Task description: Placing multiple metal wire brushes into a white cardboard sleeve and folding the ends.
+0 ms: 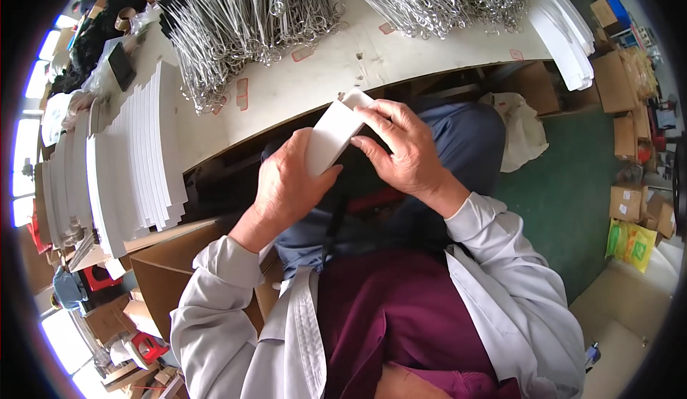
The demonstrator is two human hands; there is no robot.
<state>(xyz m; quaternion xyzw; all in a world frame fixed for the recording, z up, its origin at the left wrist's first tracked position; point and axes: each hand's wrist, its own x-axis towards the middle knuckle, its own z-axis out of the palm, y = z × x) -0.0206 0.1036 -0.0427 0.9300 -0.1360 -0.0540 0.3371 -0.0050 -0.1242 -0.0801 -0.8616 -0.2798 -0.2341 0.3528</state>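
Two hands hold one white card strip (335, 135) above the lap, the left hand (286, 184) with fingers wrapped around its lower end, the right hand (401, 145) pinching its upper end, below the counter (322, 77) of wire hooks (236, 20).

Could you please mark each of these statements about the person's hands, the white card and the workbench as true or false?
1. Both hands grip one white card piece. True: the left hand holds its lower end and the right hand its upper end.
2. The card is held over the workbench. False: it is held over the person's lap, in front of the bench edge.
3. Wire hooks lie piled on the bench. True.
4. The stacks of white card strips stand to the person's right. False: they stand to the left.
5. The floor is red. False: it is green.
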